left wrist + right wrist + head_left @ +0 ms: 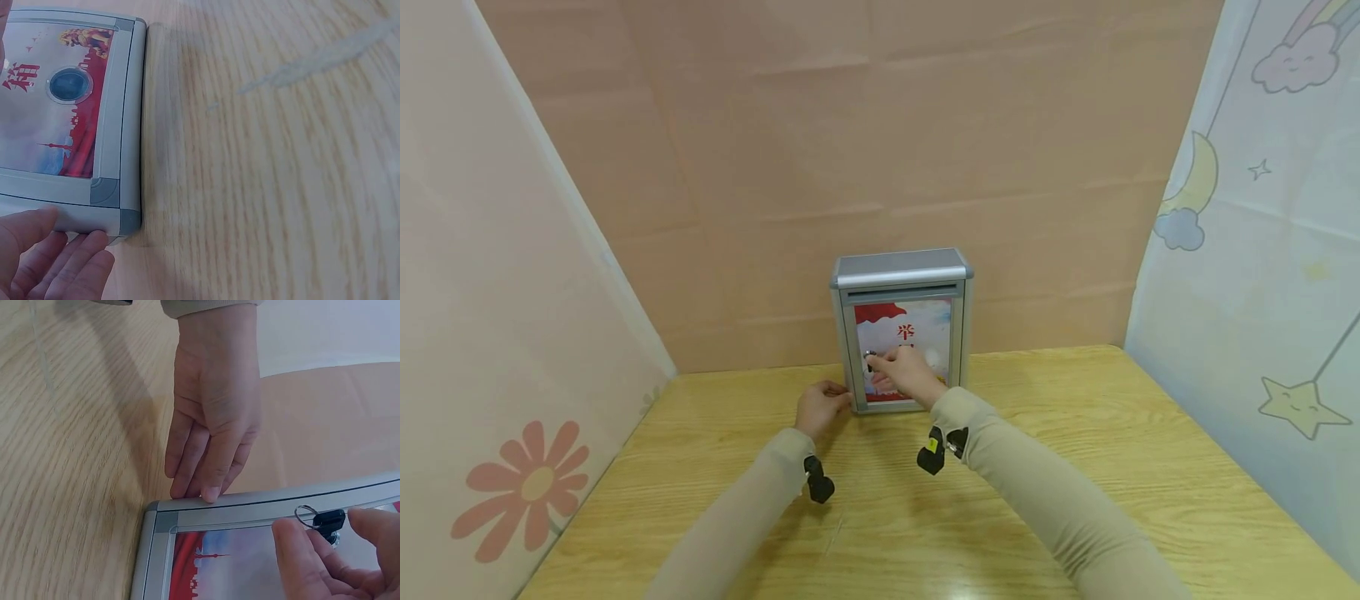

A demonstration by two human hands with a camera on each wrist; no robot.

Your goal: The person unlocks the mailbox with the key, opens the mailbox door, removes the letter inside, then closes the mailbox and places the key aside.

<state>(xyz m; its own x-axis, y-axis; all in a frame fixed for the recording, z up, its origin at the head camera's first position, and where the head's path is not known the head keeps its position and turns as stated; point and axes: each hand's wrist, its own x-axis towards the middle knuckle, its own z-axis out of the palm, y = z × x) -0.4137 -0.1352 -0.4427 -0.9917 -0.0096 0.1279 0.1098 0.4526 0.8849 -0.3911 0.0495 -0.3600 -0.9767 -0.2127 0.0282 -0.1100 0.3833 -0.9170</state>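
Metal box [901, 317] upright on table [887, 542], at its 12 o'clock edge. L hand [822, 408] at box's 8 o'clock: grip relaxed, fingertips touching side. R hand [912, 372] on front panel's 9 o'clock side, fingers nr blk key [329, 520] w/ ring; can't tell if grip's pinching it.

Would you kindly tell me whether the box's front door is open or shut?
Shut: the head and left-wrist views show the front door sitting flush in the box.

Wood-grain table [895, 517], grey box [887, 332] upright on it
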